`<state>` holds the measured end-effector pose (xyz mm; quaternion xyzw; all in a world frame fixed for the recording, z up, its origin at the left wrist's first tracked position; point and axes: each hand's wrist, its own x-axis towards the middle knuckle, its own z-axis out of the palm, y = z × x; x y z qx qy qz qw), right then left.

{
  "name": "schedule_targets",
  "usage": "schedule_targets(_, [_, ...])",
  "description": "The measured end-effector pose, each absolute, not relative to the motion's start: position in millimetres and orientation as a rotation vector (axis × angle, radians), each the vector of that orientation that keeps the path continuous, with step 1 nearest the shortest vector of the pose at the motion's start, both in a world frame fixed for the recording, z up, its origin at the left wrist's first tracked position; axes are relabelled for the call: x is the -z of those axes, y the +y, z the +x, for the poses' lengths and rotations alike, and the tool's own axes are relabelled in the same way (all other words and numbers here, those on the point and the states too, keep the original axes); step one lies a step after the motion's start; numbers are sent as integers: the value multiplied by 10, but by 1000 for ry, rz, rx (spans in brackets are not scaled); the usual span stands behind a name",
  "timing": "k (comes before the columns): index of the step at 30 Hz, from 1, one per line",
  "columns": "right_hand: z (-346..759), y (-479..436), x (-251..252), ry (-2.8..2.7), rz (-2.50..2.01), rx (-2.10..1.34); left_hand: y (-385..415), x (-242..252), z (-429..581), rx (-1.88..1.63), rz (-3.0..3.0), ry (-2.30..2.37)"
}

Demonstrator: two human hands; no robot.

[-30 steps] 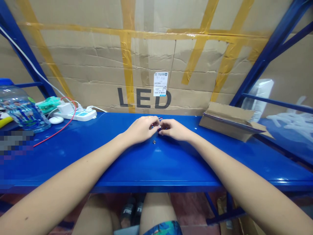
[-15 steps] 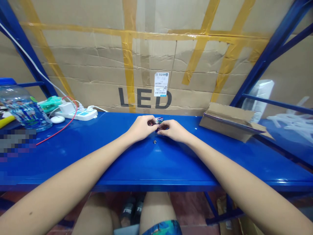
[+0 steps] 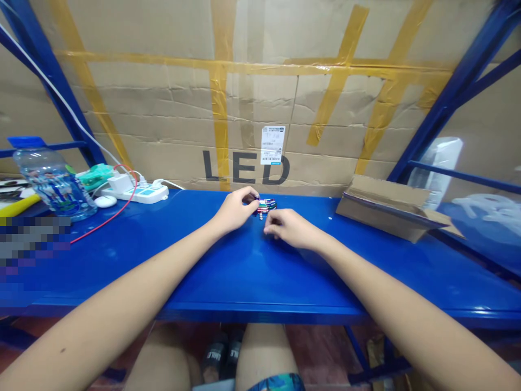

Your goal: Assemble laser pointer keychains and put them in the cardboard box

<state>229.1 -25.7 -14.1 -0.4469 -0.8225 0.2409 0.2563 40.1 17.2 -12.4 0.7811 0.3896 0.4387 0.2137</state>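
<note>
- My left hand [image 3: 235, 210] rests on the blue table [image 3: 244, 282], its fingers curled against the left edge of a small cluster of coloured pieces [image 3: 267, 205].
- I cannot tell whether those fingers pinch a piece or only touch it.
- My right hand [image 3: 290, 229] lies just in front of the cluster, fingers drawn together. It is too small to see whether anything is between them.
- The cluster sits near the back of the table, below a big carton [image 3: 325, 108] printed LED.
- To my judgement, these tiny pieces want a light fingertip pinch, low over the table, one hand steadying the cluster.
- An open cardboard box [image 3: 386, 212] lies well apart on the right. A power strip [image 3: 138, 191] and a water bottle [image 3: 57, 184] stand on the left.
</note>
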Motion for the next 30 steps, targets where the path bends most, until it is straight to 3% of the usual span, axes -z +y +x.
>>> schedule_targets(8, [2435, -134, -3, -1708, -1068, -853, 99, 148, 479, -1123, 2183, 1007])
schedule_targets(30, [2507, -81, 108, -1964, -1004, -669, 14, 203, 514, -911, 2123, 924])
